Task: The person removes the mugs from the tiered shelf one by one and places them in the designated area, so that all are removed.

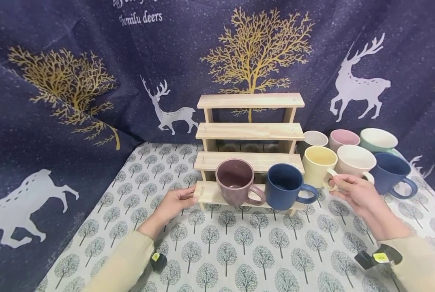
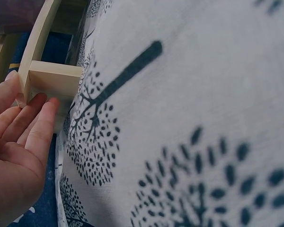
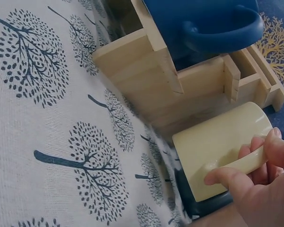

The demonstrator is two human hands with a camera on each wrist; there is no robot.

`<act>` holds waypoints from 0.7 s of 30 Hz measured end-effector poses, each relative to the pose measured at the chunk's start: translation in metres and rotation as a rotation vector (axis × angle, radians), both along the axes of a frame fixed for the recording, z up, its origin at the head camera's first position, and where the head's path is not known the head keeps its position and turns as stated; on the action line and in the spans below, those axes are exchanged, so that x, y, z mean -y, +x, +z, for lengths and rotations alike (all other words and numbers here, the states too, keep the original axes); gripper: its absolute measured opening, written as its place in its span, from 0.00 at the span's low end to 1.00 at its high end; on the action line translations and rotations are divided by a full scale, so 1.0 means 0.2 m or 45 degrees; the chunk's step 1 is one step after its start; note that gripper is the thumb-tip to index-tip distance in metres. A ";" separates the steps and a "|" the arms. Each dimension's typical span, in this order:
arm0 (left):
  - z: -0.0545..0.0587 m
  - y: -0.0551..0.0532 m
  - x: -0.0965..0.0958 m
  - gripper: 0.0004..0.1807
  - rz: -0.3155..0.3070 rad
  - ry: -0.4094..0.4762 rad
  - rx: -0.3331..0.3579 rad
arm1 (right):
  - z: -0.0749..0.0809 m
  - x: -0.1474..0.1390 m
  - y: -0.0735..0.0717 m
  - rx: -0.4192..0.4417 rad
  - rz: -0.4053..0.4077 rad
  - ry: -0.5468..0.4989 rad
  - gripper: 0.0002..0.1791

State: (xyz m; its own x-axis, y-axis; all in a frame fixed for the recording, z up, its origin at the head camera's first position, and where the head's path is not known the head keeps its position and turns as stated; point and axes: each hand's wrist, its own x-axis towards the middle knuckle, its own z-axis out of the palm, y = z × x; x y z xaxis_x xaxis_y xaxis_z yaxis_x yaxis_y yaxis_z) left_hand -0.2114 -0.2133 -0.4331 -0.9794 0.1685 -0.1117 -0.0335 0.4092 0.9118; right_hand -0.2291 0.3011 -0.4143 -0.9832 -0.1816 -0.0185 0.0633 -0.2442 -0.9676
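In the head view, a stepped wooden shelf [image 1: 249, 130] bears a mauve mug [image 1: 234, 182] and a navy mug [image 1: 283, 187] on its lowest board. My left hand [image 1: 177, 205] pinches the left end of that board, thumb on one face and fingers curled beneath, as the left wrist view shows at the board's edge [image 2: 32, 52]. To the right of the shelf, my right hand [image 1: 359, 198] grips the handle of a pale yellow mug [image 1: 317, 164]. In the right wrist view, fingers wrap around that handle [image 3: 241, 164]; the mug's underside is hidden.
Behind and right of the yellow mug stand a cream mug [image 1: 356, 160], a second navy mug [image 1: 390, 172], a pink mug [image 1: 344, 139], a greyish-white mug [image 1: 315, 138] and a mint-green mug [image 1: 378, 140]. A tree-print cloth [image 1: 217, 251] covers the table; a dark deer-print curtain [image 1: 181, 52] hangs behind.
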 end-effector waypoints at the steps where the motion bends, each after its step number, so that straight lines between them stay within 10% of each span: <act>1: 0.00 0.00 0.00 0.30 -0.003 0.002 0.000 | -0.01 0.00 0.00 0.006 -0.002 -0.008 0.18; 21: 0.01 0.01 -0.01 0.30 -0.002 -0.004 -0.015 | -0.03 0.03 -0.03 0.088 -0.066 0.012 0.16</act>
State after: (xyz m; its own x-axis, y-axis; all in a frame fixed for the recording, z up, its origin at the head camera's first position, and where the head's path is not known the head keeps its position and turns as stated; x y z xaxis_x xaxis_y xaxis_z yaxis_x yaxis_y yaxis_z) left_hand -0.2102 -0.2120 -0.4319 -0.9803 0.1700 -0.1006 -0.0219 0.4125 0.9107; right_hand -0.2354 0.2954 -0.4210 -0.9876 -0.1302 -0.0881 0.1176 -0.2400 -0.9636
